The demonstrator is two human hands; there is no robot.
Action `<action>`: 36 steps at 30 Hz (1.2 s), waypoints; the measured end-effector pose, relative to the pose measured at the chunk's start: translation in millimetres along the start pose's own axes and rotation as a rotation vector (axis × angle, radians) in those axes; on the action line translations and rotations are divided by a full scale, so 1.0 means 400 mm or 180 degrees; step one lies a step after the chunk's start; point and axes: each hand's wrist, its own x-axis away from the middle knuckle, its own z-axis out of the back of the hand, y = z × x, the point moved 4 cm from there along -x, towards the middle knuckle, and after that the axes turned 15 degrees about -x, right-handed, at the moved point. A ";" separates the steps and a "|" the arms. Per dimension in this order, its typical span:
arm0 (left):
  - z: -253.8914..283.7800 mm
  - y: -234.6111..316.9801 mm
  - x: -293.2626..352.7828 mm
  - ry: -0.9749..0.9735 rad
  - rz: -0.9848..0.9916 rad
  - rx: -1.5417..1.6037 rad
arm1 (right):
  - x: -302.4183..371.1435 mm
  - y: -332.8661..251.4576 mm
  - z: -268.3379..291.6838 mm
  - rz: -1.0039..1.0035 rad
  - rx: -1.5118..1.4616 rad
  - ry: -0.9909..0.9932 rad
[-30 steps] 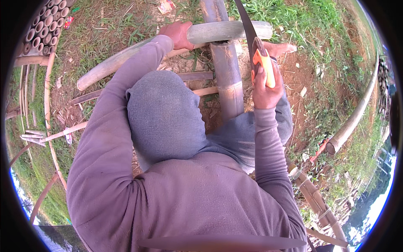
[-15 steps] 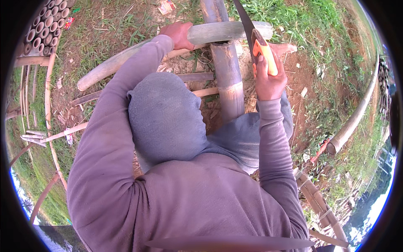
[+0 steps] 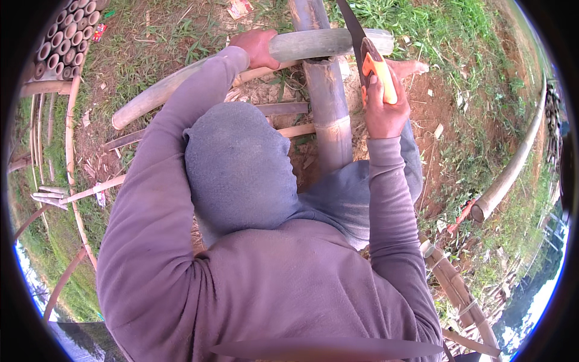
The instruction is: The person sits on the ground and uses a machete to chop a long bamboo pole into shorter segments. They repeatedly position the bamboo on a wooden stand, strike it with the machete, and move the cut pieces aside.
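Left hand: the left hand (image 3: 256, 48) lies over the green bamboo pole (image 3: 313, 45), left of the crossing; fingers clamped round it, fingertips partly out of sight underneath.
Right hand: the right hand (image 3: 387, 114) has its fingers closed on the orange handle (image 3: 381, 81) of the saw (image 3: 357, 39); thumb up along the near side.
Saw: dark curved blade points far, tip cut off at the top edge; blade passes over the pole near its right end. Can't tell from here if teeth touch.
Green pole: lies crosswise, near-left end lower and long, right end short past the log; partly hidden by the left sleeve (image 3: 211, 78).
Log: thick bamboo log (image 3: 330, 108) runs far to near under the pole, opening in its top side just at the crossing; near end by the right leg (image 3: 338, 187).
Legs: left knee (image 3: 238, 163) bent in the middle, blue-grey trousers; bare foot (image 3: 415, 67) just past the right hand, right of the log.
Ground: dark strip (image 3: 282, 108) and pale strip (image 3: 298, 130) left of the log; wood bits, dirt, grass around.
Far left: stack of bamboo tubes (image 3: 69, 42), ends facing out.
Left: bamboo frame (image 3: 70, 139).
Right: loose pole (image 3: 512, 169) with a red-orange object (image 3: 462, 216) by its near end.
Near right: tied bamboo pieces (image 3: 452, 283).
Far: small wrapper (image 3: 239, 8) on grass.
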 end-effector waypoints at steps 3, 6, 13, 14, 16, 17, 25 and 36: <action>0.016 -0.027 -0.024 0.0131 -0.0015 0.0053 | 0.130 -0.063 0.096 0.0196 0.0284 -0.0092; -0.002 -0.025 -0.012 0.0047 -0.0025 0.0126 | 0.272 -0.121 0.197 0.0247 0.0353 -0.0378; -0.024 -0.050 -0.078 -0.0754 -0.0357 0.0884 | 0.188 0.082 0.141 0.0150 -0.0221 -0.0037; -0.017 -0.045 -0.075 -0.0755 -0.0344 0.0867 | 0.192 0.097 0.143 0.0098 -0.0451 0.0009; 0.000 -0.026 -0.054 -0.0550 -0.0280 0.0825 | 0.200 0.109 0.151 0.0243 -0.0260 0.0023; 0.014 -0.010 -0.017 0.0023 -0.0121 0.0427 | 0.201 0.112 0.153 0.0309 -0.0177 0.0012; 0.005 -0.042 -0.012 -0.0231 -0.0254 -0.0009 | 0.196 0.121 0.155 0.0338 -0.0561 0.0033; -0.035 -0.010 0.045 0.0318 0.0271 -0.0450 | 0.182 0.040 0.125 0.0123 -0.0343 0.0005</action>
